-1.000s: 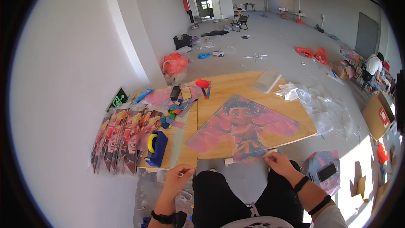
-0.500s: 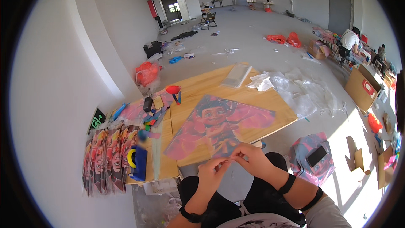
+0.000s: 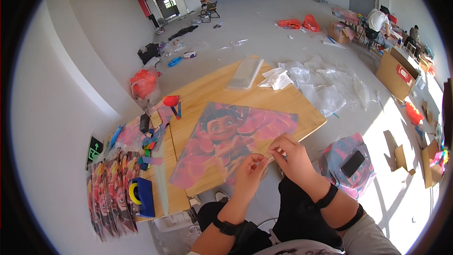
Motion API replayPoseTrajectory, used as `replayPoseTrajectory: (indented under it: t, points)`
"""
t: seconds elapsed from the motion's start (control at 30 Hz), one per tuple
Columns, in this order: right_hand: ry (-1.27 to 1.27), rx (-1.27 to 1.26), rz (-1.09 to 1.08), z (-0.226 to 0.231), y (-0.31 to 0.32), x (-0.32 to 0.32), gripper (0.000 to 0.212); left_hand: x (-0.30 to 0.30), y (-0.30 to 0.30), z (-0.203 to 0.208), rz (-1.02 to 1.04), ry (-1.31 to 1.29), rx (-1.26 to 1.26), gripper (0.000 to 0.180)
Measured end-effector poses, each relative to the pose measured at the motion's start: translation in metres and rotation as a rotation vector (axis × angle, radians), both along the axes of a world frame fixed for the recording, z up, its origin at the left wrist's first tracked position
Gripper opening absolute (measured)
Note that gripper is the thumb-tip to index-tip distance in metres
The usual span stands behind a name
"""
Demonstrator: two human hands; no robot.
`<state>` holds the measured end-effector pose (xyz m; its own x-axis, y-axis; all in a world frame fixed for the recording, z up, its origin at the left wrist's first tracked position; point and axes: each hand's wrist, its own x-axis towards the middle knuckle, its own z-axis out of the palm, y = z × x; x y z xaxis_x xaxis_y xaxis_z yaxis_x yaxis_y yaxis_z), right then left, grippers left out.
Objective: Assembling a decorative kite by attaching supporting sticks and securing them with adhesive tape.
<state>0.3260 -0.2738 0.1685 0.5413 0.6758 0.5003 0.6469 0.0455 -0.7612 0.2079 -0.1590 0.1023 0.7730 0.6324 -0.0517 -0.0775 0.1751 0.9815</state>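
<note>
A kite printed with a cartoon figure in pink and red lies spread on the wooden table. Over its near edge, my left hand is closed, thumb and fingertips pinched together. Just right of it and a little higher, my right hand is pinched too, its fingers curled. A narrow gap separates the fingertips. Whatever they hold, if anything, is too small to name.
On the table's left stand a blue tape dispenser and folded printed kites. Clear plastic sleeves and crumpled white paper lie at the far edge. A phone rests on printed fabric at the right. Another person sits far right.
My hands have drawn slightly apart, the right one rising to the right of the left. Their fingertips were together before. The view has shifted too.
</note>
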Motion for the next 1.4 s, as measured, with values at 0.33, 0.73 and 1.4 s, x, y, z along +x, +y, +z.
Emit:
replayPoseTrajectory:
  t: [0.33,0.73,1.4]
  points:
    - [0.098,-0.051,-0.059,-0.041,0.069,0.096,0.009,0.092,0.058,-0.050,0.046,-0.014,0.038,0.013]
    - [0.247,-0.146,-0.118,-0.099,0.156,0.176,0.052,0.169,0.143,-0.090,0.143,0.110,0.093,0.052]
    - [0.044,-0.173,-0.331,-0.209,0.248,0.212,0.037,0.215,0.230,-0.150,0.205,0.596,0.582,0.037]
